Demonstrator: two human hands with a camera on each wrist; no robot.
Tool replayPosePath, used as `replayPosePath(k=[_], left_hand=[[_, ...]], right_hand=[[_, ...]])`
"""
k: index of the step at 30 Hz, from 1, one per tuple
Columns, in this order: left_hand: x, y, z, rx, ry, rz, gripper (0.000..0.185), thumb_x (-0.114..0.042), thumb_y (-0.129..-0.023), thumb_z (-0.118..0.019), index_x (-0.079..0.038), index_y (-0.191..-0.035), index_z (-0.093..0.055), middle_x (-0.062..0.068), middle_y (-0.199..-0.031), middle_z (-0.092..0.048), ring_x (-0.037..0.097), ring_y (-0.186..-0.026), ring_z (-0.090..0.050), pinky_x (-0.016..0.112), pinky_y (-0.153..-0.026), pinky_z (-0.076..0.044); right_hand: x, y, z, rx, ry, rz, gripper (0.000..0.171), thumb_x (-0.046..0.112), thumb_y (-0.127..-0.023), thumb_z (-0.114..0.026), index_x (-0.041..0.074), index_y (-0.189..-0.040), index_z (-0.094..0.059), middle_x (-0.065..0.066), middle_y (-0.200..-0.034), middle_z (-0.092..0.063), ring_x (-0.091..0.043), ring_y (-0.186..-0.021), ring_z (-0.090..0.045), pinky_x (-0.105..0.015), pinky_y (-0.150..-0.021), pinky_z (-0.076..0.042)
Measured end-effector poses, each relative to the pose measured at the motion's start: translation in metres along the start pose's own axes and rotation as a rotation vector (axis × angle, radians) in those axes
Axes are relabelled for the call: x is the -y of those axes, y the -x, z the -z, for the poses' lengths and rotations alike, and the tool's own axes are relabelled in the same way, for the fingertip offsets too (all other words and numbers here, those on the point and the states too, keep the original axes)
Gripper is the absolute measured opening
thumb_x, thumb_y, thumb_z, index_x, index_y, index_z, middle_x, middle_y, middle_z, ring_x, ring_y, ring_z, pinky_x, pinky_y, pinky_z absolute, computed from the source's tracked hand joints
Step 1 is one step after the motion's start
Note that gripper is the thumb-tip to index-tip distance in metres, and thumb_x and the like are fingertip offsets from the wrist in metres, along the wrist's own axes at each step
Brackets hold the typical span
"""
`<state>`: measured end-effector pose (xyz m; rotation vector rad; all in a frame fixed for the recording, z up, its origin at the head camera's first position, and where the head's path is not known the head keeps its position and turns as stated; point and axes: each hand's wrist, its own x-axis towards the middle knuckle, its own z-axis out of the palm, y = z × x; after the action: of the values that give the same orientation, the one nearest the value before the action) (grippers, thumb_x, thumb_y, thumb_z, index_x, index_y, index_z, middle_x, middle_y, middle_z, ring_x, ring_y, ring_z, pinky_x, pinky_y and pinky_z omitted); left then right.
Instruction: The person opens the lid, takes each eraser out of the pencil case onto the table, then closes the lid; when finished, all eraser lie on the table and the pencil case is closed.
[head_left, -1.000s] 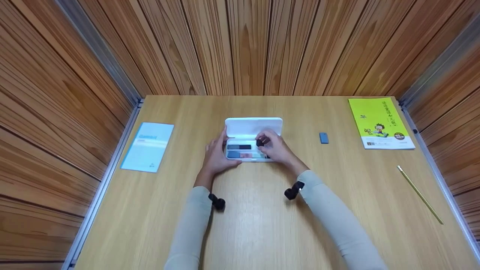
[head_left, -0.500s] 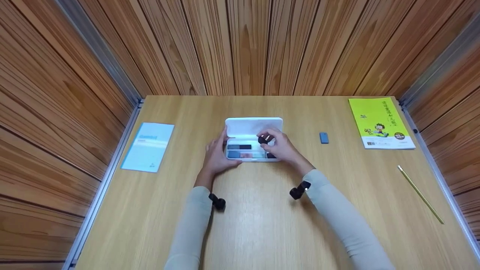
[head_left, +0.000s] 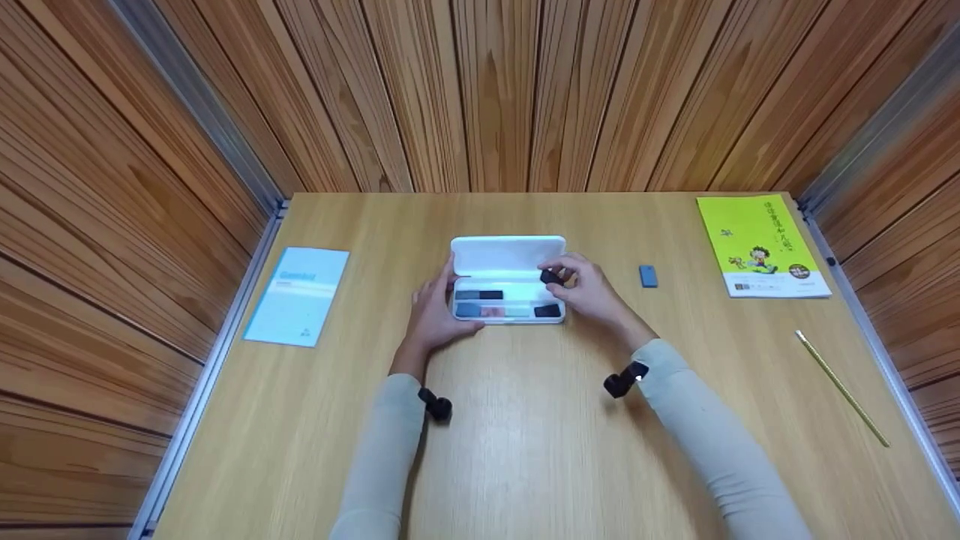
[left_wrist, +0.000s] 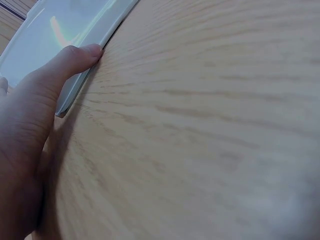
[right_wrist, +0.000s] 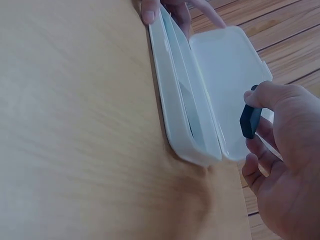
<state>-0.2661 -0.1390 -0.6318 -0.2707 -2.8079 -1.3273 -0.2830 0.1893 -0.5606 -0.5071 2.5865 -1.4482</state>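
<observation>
Head view: left hand grips the open white case on the counter, right hand pinches a black block above its right end. Looks mid-transfer, in or out I can't tell; next move probably just needs a firm pinch.

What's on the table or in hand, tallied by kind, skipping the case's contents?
White case: 1
Black block in the right hand, plus blue block: 2
Light blue booklet plus yellow-green booklet: 2
Gold pencil: 1
Total: 6
</observation>
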Motion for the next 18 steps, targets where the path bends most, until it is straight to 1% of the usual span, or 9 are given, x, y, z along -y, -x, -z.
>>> replayPosePath(k=[6, 11, 14, 18], left_hand=[[0.000, 0.000, 0.000, 0.001, -0.006, 0.006, 0.142, -0.054, -0.075, -0.101, -0.038, -0.183, -0.010, 0.004, -0.162, -0.062, 0.033, -0.147, -0.051, 0.059, -0.128, -0.030], [0.001, -0.001, 0.000, -0.004, -0.003, -0.001, 0.142, -0.054, -0.075, -0.101, -0.037, -0.183, -0.011, 0.004, -0.162, -0.063, 0.033, -0.144, -0.052, 0.058, -0.126, -0.030], [0.001, -0.001, 0.000, -0.006, -0.006, -0.003, 0.142, -0.054, -0.075, -0.102, -0.037, -0.183, -0.011, 0.004, -0.161, -0.064, 0.033, -0.144, -0.053, 0.057, -0.125, -0.031], [0.001, 0.000, 0.000, -0.006, -0.008, -0.002, 0.142, -0.053, -0.075, -0.102, -0.037, -0.183, -0.011, 0.004, -0.161, -0.064, 0.033, -0.145, -0.053, 0.058, -0.126, -0.031]], right_hand=[[-0.012, 0.005, 0.020, -0.011, 0.005, -0.064, 0.038, 0.009, -0.108, -0.073, 0.009, -0.146, -0.073, -0.019, -0.142, -0.065, -0.034, -0.125, -0.059, -0.037, -0.100, -0.046], [-0.025, 0.012, 0.039, -0.037, 0.025, -0.085, 0.039, 0.008, -0.108, -0.073, 0.007, -0.147, -0.072, -0.021, -0.141, -0.064, -0.035, -0.124, -0.059, -0.039, -0.101, -0.046], [-0.035, 0.018, 0.049, -0.058, 0.045, -0.091, 0.039, 0.007, -0.109, -0.071, 0.006, -0.148, -0.071, -0.021, -0.141, -0.064, -0.033, -0.123, -0.059, -0.036, -0.100, -0.045], [-0.050, 0.027, 0.062, -0.094, 0.063, -0.103, 0.039, 0.003, -0.108, -0.069, 0.003, -0.147, -0.070, -0.023, -0.139, -0.064, -0.030, -0.120, -0.058, -0.025, -0.096, -0.045]])
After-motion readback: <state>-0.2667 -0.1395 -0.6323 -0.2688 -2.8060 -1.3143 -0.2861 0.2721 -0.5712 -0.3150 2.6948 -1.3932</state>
